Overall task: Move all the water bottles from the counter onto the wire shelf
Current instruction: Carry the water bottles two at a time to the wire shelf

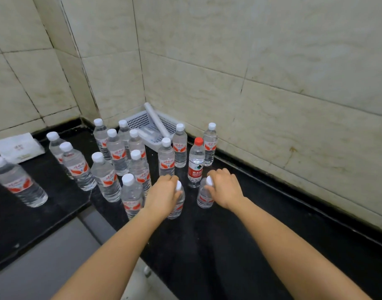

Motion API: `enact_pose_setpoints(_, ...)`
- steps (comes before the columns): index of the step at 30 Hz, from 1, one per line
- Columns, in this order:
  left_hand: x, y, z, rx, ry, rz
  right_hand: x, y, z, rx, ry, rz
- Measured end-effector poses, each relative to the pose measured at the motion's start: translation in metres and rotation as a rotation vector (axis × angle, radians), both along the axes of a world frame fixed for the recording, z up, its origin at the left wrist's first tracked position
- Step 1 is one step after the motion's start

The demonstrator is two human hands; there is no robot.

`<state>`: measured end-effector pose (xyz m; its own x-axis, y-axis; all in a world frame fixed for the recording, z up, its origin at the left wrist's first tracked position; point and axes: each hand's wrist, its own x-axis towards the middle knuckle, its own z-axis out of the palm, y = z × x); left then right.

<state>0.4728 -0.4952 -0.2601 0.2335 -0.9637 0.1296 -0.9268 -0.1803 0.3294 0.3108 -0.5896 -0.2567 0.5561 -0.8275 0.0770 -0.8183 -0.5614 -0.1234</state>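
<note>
We have two upright water bottles at the near edge of the cluster on the black counter [229, 245], the left-hand bottle [178, 204] and the right-hand bottle [204, 197], each with its long axis vertical and sitting directly under the hand nearest it, so the lift looks to be straight up. Our left hand [164, 192] is curled around the neck and shoulder of its bottle just below the white cap, and our right hand [225, 187] is wrapped over the cap and neck of the other, both arms reaching forward with palms down. Behind them stand the red-capped bottle [195, 162] and the rest of the white-capped ones, with a white basket [140, 122] in the corner; the wire shelf is out of view.
</note>
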Motion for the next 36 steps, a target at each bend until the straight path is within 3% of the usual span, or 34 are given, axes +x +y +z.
enact_pose_setpoints(6, -0.034, 0.049, 0.011, -0.091, 0.049, -0.101, -0.071, 0.054, 0.035, 0.201, -0.356, -0.179)
enact_pose_setpoints(14, -0.145, 0.107, 0.05, -0.034, 0.179, -0.388, -0.208, 0.175, 0.08, 0.313, -0.384, -0.325)
enact_pose_setpoints(25, -0.381, 0.153, 0.139, -0.117, 0.261, -0.856, -0.439, 0.305, 0.178, 0.103, -0.414, -0.541)
enact_pose_setpoints(36, -0.644, 0.171, 0.221, -0.225, 0.558, -0.92, -0.682, 0.347, 0.261, -0.143, -0.52, -0.64)
